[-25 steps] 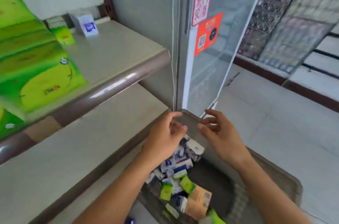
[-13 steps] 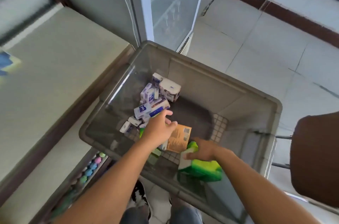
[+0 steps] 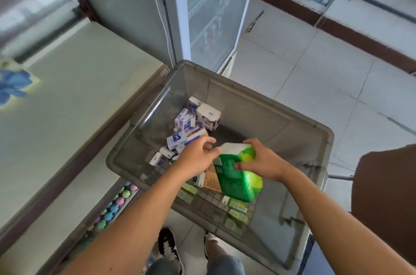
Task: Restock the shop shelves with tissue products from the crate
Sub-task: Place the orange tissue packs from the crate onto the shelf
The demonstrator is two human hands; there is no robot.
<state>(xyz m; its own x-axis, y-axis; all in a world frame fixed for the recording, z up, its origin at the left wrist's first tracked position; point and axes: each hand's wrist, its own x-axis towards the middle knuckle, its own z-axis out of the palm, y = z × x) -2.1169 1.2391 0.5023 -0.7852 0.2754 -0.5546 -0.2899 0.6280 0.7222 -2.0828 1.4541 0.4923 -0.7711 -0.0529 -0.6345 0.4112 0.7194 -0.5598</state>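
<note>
fridge door: glass, upright behind the crate
floor: pale tiles
shoes: dark, on the floor

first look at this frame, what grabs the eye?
The bright green tissue pack, gripped by the right hand above the middle of the grey crate. The left hand reaches in beside it, fingertips at the pack's left edge. Behind them, small white-and-blue tissue packets lie jumbled along the crate's left side.

The grey plastic crate is open on top — its far right corner bare; small white-and-blue tissue packs crowd its left wall.
</note>
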